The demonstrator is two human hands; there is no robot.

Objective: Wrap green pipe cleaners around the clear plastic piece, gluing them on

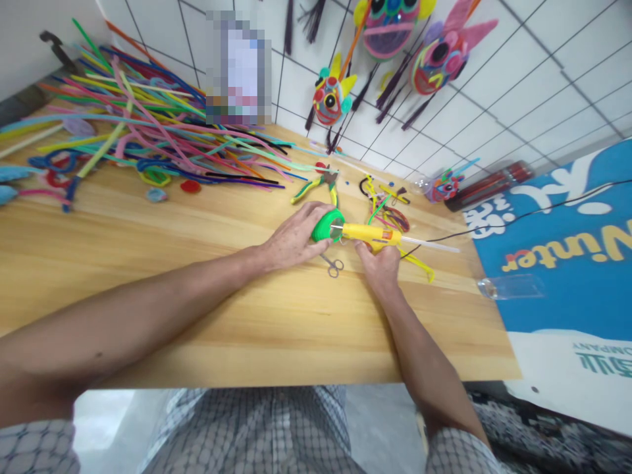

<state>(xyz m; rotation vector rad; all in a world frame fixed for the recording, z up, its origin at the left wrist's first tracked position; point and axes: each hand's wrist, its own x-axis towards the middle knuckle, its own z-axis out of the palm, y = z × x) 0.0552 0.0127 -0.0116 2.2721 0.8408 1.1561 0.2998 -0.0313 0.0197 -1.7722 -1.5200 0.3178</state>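
Observation:
My left hand (295, 238) is wrapped round a green cup-shaped piece (322, 228), its opening facing right. In my right hand (379, 262) is a yellow glue gun (368, 233), its metal tip at the opening of the green piece. A clear glue stick (429, 245) sticks out of the gun's back end. Small scissors (334, 267) lie on the table just below the green piece. Above it lie pliers with yellow-green handles (334, 195), their jaws pointing away from me.
A big pile of coloured fuzzy stems (162, 131) covers the table's back left. More bent stems (388, 209) lie right of the pliers. Colourful fish-like ornaments (330, 100) hang on the tiled wall. A black cable (518, 214) crosses the right side, over a blue poster (567, 283).

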